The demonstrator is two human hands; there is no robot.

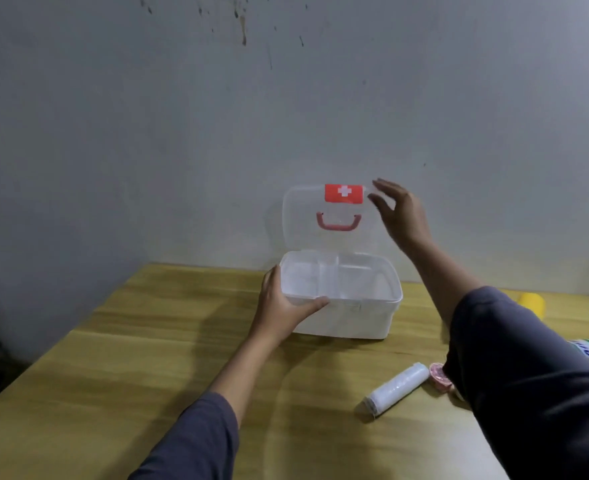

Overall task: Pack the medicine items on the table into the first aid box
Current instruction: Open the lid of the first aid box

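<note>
Step in hand: opening. The first aid box [341, 306] sits on the tabletop [147, 341], lid [327, 220] upright. Left hand [282, 306] grips its near-left corner; right hand [397, 213], fingers spread, touches the lid edge. Next: pick up the gauze roll [397, 389].

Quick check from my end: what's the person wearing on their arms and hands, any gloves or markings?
Both arms wear dark grey long sleeves, pushed up so the forearms are bare: left sleeve, right sleeve. The fabric looks plain, with no visible logos or markings. The left hand and right hand are bare: no gloves, rings or watch visible.
</note>
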